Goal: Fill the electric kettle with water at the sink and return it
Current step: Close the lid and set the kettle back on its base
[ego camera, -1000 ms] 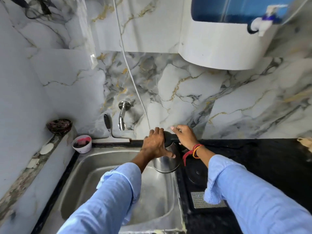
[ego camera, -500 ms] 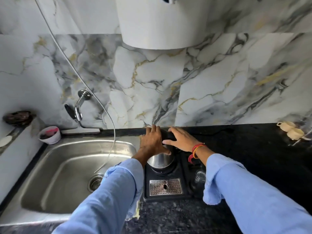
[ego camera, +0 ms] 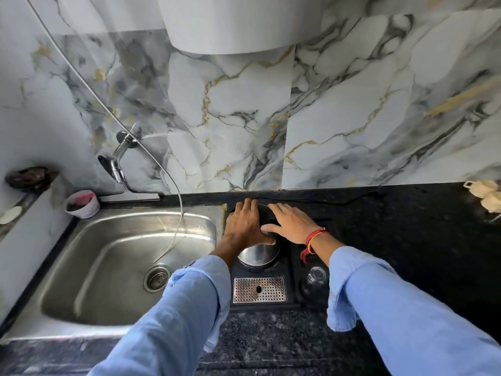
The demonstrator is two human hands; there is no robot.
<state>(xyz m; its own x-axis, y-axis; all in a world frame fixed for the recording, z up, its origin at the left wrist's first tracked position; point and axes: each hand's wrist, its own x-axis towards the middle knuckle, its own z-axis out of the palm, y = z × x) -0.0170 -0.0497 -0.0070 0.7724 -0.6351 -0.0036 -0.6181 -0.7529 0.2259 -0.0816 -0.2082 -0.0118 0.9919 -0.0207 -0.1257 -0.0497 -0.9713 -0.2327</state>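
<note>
At the left, the steel sink (ego camera: 113, 256) lies empty under the wall tap (ego camera: 119, 164), with no water running that can be seen. Just right of its rim, the electric kettle (ego camera: 259, 253) stands upright on the black base tray (ego camera: 260, 305) on the dark counter (ego camera: 406, 240), its long axis vertical; which way the spout or handle points cannot be told, since both hands cover the top. The left hand (ego camera: 244, 226) wraps the kettle's left side, fingers curled on the lid edge. The right hand (ego camera: 291, 225) lies flat and spread on the black lid, pressing rather than gripping. Judging by this, the kettle is back in place; whether it holds water is hidden, and only letting go appears to remain.
</note>
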